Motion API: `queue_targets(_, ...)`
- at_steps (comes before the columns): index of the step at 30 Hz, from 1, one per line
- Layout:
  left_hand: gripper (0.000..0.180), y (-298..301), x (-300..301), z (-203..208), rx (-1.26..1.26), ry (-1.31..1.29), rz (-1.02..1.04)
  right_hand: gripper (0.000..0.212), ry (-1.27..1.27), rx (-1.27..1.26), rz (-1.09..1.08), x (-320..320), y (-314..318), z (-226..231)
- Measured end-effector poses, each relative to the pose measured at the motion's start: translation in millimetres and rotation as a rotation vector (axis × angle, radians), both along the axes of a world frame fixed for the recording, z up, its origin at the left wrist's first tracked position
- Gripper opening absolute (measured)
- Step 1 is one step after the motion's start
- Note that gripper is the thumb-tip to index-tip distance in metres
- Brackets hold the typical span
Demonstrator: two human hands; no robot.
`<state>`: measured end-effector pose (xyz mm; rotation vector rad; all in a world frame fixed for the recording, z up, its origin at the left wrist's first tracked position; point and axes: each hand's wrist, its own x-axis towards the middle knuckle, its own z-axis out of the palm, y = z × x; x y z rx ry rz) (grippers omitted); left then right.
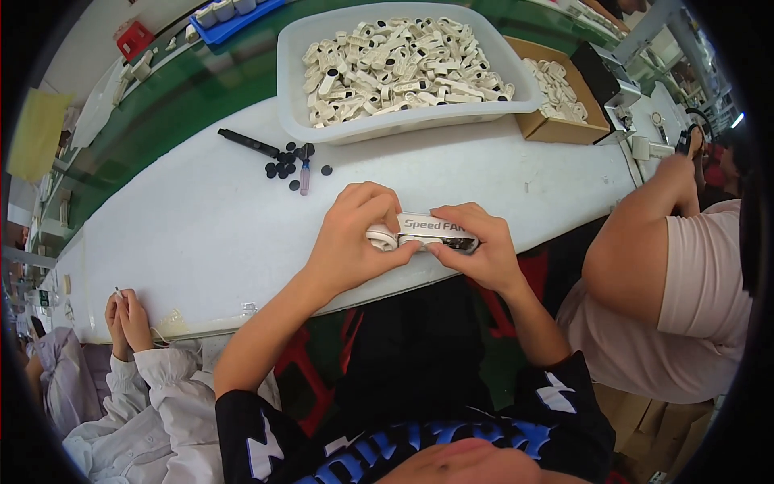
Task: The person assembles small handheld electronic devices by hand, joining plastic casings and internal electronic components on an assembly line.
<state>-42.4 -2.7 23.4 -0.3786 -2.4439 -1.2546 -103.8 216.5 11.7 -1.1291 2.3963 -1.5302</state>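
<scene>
Both of my hands grip a small white handheld fan (421, 227) just above the near edge of the white table. My left hand (353, 235) is closed round its left end, where a rounded white part (380, 236) shows. At the other end my right hand (485, 246) pinches the long body, thumb below and fingers on top. Dark inner parts (459, 243) show in an opening beside the right thumb. Printing runs along the upper face. My two thumbs press near the middle of the lower side, partly hiding it.
Beyond my hands lie several black discs (282, 168), a screwdriver (305, 177) and a black stick-shaped tool (247, 143). A translucent tub (286, 89) of white parts stands behind, with a cardboard box (564, 129) beside it. Co-workers' arms are at left (129, 323) and right (637, 250).
</scene>
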Motion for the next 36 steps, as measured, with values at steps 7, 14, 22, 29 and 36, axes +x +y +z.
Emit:
queue_targets(7, 0.037, -6, -14, 13, 0.108, -0.082, -0.101, 0.045, -0.043, -0.003, -0.018, 1, 4, 6)
queue_targets(14, 0.039, -6, -4, 10, 0.06, -0.141, -0.036, 0.045, 0.099, -0.022, -0.037, 5, 2, -5)
queue_targets(22, 0.056, 2, 4, 21, -0.169, 0.164, 0.307, 0.044, -0.021, -0.015, -0.074, 7, 3, 0)
queue_targets(29, 0.057, 3, 34, 6, 0.396, -0.212, 0.498, 0.047, 0.145, -0.098, -0.181, 37, -19, -7)
queue_targets(36, 0.048, -126, 99, 44, 0.477, 0.189, 0.831, 0.044, 0.319, -0.029, -0.323, 21, -6, 4)
